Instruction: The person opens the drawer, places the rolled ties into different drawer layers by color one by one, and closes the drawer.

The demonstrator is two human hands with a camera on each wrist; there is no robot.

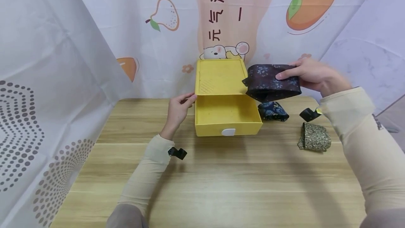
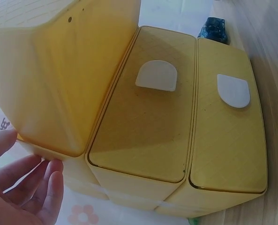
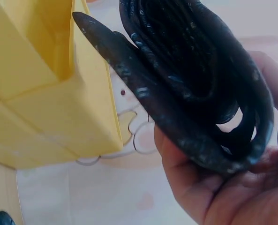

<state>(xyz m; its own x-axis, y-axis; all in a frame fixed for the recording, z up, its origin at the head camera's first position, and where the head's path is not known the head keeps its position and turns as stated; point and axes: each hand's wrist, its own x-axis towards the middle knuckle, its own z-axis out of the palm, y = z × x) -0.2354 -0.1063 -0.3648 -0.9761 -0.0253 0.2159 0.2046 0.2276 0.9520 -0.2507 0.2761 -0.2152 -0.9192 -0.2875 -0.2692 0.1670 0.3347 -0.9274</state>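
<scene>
Fingers of your right hand point(image 1: 311, 75) curl round a rolled dark floral tie point(image 1: 272, 82), holding it in the air just right of the open yellow box point(image 1: 227, 115) and above a blue rolled tie point(image 1: 272, 111). Your left hand point(image 1: 178, 110) rests with relaxed, straight fingers against the box's left edge. An olive patterned tie point(image 1: 314, 137) lies near right on the wooden table point(image 1: 221, 178).
</scene>
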